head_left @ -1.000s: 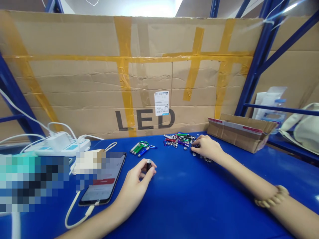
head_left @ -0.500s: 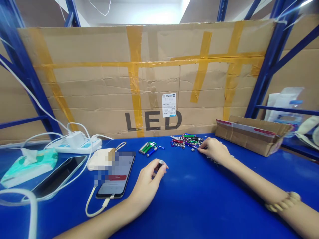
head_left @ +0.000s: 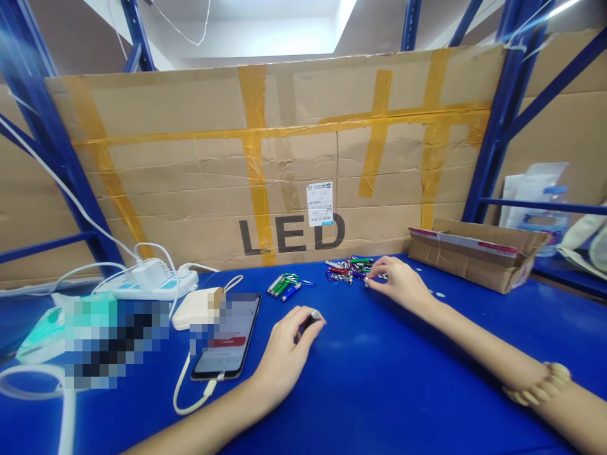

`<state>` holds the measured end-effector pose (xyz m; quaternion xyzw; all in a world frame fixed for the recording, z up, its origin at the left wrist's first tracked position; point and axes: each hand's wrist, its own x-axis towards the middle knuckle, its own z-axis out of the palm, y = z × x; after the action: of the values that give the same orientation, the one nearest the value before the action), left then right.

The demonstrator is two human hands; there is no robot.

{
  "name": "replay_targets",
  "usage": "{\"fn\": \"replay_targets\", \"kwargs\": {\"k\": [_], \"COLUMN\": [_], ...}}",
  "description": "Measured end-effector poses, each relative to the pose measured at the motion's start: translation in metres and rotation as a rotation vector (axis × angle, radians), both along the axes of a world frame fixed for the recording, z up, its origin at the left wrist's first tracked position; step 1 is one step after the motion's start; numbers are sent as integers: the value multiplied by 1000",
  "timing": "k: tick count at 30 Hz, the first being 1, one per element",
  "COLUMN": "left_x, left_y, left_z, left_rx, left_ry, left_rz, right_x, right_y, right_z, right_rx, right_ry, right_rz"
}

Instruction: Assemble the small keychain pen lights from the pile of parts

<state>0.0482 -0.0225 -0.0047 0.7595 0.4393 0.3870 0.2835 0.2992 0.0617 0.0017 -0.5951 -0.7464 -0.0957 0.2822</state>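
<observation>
My left hand (head_left: pixel 289 354) is curled above the blue table (head_left: pixel 360 379), its thumb and fingers closed on a small dark cylinder with a silver end (head_left: pixel 315 315), much like a mini flashlight. Farther off to the right, my right hand (head_left: pixel 396 281) has thumb and forefinger at a small silver piece (head_left: pixel 366 282) on the tabletop, partly hidden by the fingertips. Just behind those fingertips lies a pile of small coloured metal cylinders and clips (head_left: pixel 348 270). Several silver, green and blue cylinders with a green clip (head_left: pixel 284 285) form a separate group beyond my left hand.
A phone (head_left: pixel 227 341) with a cable and a cream power bank (head_left: pixel 199 308) lie left of my left hand. A white power strip (head_left: pixel 156 284) and tissue pack (head_left: pixel 42 335) sit farther left. An open cardboard box (head_left: pixel 474 259) stands back right, before a taped cardboard wall (head_left: pixel 199 189).
My right hand has moved slightly left, its fingertips reaching the small silver piece that lay beside them. My left hand keeps its hold on the dark cylinder. The view has shifted a little.
</observation>
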Motion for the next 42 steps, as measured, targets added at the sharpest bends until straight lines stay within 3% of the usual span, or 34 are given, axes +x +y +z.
{"fn": "replay_targets", "kwargs": {"k": [2,5,9,16,23,42], "left_x": [0,1,1,1,1,1], "left_y": [0,1,3,3,4,6], "left_z": [1,0,-2,-4,-5,-4], "left_rx": [19,19,52,81,61,43], "left_ry": [21,38,36,16,62,30], "left_rz": [-7,0,17,-3,-2,18], "right_x": [-17,-42,-60,-67,-65,-68], "right_y": [-10,-28,-47,-60,-62,-67], "right_z": [3,6,6,4,1,6], "right_rx": [91,336,454,482,491,246], "right_ry": [14,102,141,111,-55,-40], "right_rz": [160,540,726,820,829,848]}}
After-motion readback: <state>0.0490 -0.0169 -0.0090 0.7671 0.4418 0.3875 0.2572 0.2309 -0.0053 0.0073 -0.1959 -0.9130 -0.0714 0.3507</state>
